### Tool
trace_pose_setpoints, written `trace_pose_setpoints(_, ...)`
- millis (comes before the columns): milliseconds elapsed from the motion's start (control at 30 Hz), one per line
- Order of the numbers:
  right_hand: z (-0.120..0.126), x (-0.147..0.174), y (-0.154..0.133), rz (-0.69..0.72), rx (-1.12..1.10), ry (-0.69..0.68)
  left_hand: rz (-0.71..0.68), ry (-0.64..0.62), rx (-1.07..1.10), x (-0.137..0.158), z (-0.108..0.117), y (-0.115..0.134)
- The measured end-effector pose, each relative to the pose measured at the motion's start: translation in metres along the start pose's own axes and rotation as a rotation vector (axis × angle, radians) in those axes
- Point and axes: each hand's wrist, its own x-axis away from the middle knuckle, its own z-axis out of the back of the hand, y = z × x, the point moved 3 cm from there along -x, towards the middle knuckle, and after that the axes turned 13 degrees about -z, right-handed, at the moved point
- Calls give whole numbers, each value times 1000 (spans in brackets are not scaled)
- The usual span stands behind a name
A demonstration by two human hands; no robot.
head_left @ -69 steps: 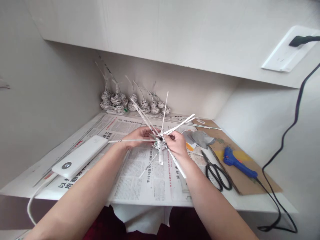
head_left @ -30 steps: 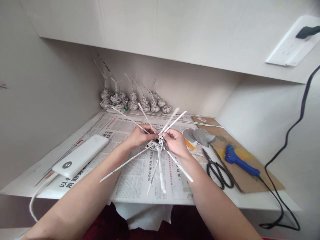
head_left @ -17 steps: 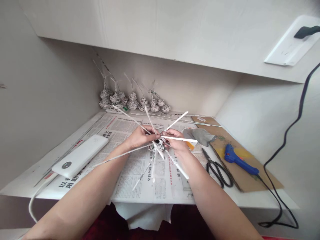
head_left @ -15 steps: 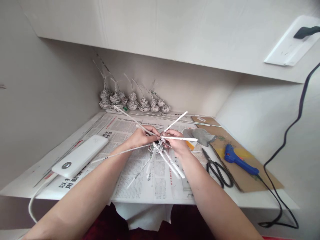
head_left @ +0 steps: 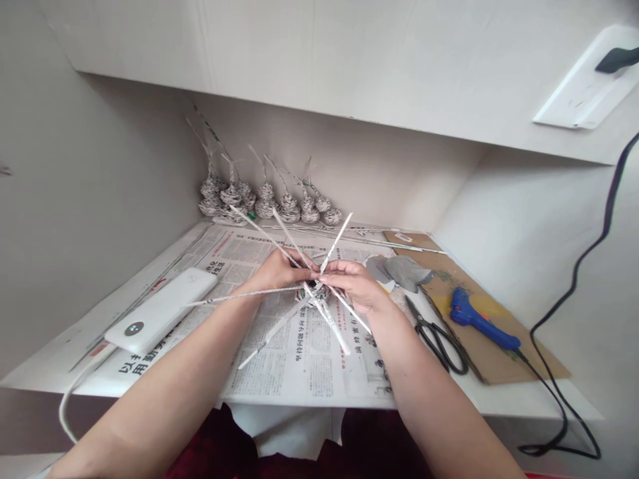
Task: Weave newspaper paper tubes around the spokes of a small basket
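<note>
Scissors [head_left: 423, 324] lower right on desk [head_left: 499, 399], blue glue gun [head_left: 484, 326] near them; white device [head_left: 164, 307] at left. Frame centre: left hand [head_left: 280, 271] and right hand [head_left: 357, 286], fingertips close together, both pinch the small woven paper piece [head_left: 319, 295], its strips [head_left: 338, 241] fanning outward. Behind, upper left: row of woven paper gourds [head_left: 265, 205].

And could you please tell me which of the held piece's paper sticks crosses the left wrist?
The stick that runs nearly level leftward from the woven piece, its tip near the white device; no other stick passes over the left wrist.
</note>
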Motion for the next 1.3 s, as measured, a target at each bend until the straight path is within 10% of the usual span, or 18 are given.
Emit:
trace_pose_setpoints(500,1,-9,4,197,281,8,264,57,263,4,-4,-13)
trace_pose_setpoints(1033,-9,18,-19,853,975,339,72,113,-41,2,7,4)
trace_pose_setpoints(1300,-8,15,-14,699,912,419,2,24,-63,3,3,4)
